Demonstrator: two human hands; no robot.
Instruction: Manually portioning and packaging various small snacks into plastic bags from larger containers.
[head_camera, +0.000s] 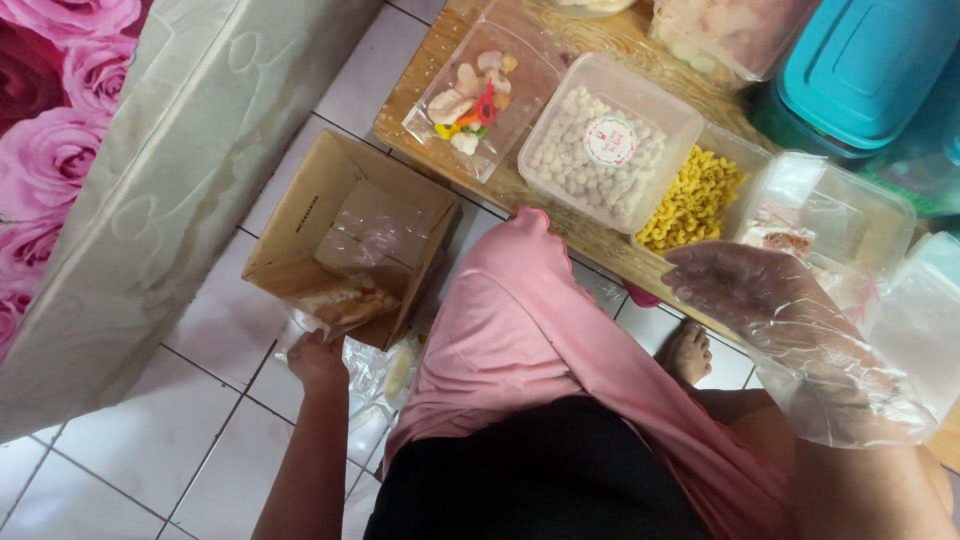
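My left hand (315, 358) reaches down to the floor and grips a clear plastic bag of pale snacks (345, 303) at the open cardboard box (290, 225). More clear bags (385, 372) lie on the tiles beside it. My right hand (765, 300), in a loose clear plastic glove, hovers with fingers spread above the low wooden table (440, 60), holding nothing. Just beyond it stand a clear tub of yellow curly snacks (692, 200) and a lidded clear tub of white balls (605, 145).
A mattress edge with a rose-print cover (150, 190) stands at the left. On the table lie a bag of mixed coloured snacks (480, 95), more clear tubs (850, 215) and teal containers (870, 60). My pink-clad knee (520, 300) and bare foot (688, 352) sit between the box and the table.
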